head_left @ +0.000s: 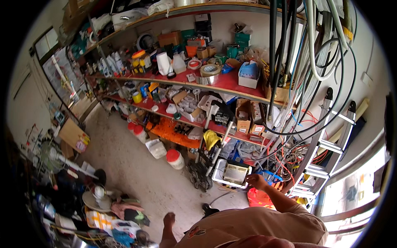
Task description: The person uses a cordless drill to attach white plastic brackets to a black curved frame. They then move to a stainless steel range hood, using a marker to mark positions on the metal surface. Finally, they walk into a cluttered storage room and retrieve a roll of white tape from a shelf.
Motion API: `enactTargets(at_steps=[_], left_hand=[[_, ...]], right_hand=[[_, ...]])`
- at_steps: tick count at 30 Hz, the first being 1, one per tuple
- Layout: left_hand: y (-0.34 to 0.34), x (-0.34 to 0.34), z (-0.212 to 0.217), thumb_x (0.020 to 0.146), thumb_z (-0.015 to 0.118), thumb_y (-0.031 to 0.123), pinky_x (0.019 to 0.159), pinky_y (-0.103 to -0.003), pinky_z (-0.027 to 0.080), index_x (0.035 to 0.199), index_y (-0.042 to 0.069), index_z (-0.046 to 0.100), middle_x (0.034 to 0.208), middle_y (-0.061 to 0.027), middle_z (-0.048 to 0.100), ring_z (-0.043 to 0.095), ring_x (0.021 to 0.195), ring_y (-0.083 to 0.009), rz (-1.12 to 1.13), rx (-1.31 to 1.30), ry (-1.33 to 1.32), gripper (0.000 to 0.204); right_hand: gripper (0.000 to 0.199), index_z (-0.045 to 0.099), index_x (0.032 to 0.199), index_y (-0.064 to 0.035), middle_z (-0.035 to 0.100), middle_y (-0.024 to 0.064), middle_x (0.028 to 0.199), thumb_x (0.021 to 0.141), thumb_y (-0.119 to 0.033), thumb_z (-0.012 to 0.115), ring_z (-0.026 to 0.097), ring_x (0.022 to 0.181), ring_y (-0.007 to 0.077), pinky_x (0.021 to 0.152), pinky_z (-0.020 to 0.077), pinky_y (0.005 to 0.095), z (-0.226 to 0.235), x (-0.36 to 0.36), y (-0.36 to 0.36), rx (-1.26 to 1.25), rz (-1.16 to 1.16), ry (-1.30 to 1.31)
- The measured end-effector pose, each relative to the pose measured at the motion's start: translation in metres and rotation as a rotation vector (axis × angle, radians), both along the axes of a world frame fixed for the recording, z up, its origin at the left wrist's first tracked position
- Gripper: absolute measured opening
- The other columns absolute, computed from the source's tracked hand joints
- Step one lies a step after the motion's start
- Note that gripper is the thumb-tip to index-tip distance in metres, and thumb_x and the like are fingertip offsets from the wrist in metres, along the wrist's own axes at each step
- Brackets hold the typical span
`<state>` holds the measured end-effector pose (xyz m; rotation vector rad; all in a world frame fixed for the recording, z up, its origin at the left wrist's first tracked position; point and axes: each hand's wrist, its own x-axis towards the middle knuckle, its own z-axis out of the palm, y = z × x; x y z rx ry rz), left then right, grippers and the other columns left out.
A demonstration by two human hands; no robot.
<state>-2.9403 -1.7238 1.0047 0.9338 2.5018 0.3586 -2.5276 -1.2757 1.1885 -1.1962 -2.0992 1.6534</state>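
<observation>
Right hand stretched out to the near corner of a white plastic tray, fingers resting on its rim; whether clamped on the rim or merely laid there, impossible to tell. Left hand out of view. The tray low on the concrete floor, at the foot of the shelving, just beside a small hand trolley with a metal frame and dark wheels; a flat pale slab lying inside it.

On the red upper shelf: a broad roll of shiny silver tape, a smaller red-and-white tape roll, a white paper roll standing upright, a translucent plastic jug, a white box with a blue top. Behind them, brown cardboard cartons and green boxes against the wall. On the lower shelf, small brown cartons with red-printed labels and an open box of pale fittings.

On the floor, round white tubs with red lids, a white rectangular canister, an orange crate, a yellow cloth. To the left, a tilted cardboard box with a red-and-yellow label. To the right, an aluminium stepladder leaning among hanging grey and black hoses, with tangled orange cable at its base.
</observation>
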Motion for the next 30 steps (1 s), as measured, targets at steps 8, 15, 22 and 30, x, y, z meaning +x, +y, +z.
enactTargets(at_steps=[8, 15, 22, 30], left_hand=[[0.395, -0.115, 0.404, 0.092, 0.057, 0.026, 0.090, -0.043, 0.045, 0.120, 0.003, 0.056, 0.117, -0.0203, 0.059, 0.056, 0.110, -0.0372, -0.420, 0.894, 0.213, 0.036], [0.525, -0.037, 0.686, 0.084, 0.065, 0.022, 0.100, -0.044, 0.038, 0.129, 0.011, 0.053, 0.128, -0.0140, 0.054, 0.049, 0.119, -0.0334, -0.816, 1.296, 0.892, 0.048], [0.630, -0.003, 0.826, 0.082, 0.068, 0.032, 0.105, -0.057, 0.032, 0.140, 0.022, 0.044, 0.140, -0.0044, 0.048, 0.041, 0.130, -0.0264, -0.732, 1.333, 1.182, 0.064], [0.720, 0.005, 0.862, 0.086, 0.062, 0.035, 0.091, -0.045, 0.047, 0.123, 0.024, 0.062, 0.118, -0.0095, 0.064, 0.059, 0.110, -0.0299, -0.700, 1.162, 0.745, 0.039]], right_hand=[[0.028, 0.066, 0.105, -0.0009, 0.070, 0.0073, 0.089, 0.083, -0.017, 0.065, 0.064, 0.084, 0.0152, 0.072, 0.0504, 0.0308, -0.001, -0.010, -0.005, 0.137, -0.238, 0.106], [0.028, 0.064, 0.107, 0.0012, 0.068, 0.0068, 0.085, 0.083, -0.012, 0.066, 0.061, 0.076, 0.0114, 0.069, 0.0492, 0.0270, 0.006, 0.008, -0.012, 0.042, -0.450, 0.145], [0.032, 0.059, 0.114, 0.0040, 0.067, 0.0073, 0.095, 0.084, -0.006, 0.064, 0.063, 0.086, 0.0139, 0.077, 0.0507, 0.0284, 0.024, 0.021, 0.011, 0.023, -0.549, 0.168], [0.033, 0.059, 0.113, 0.0038, 0.066, 0.0069, 0.096, 0.083, -0.008, 0.068, 0.062, 0.086, 0.0128, 0.078, 0.0498, 0.0270, 0.000, 0.057, 0.025, 0.114, -0.617, 0.158]])
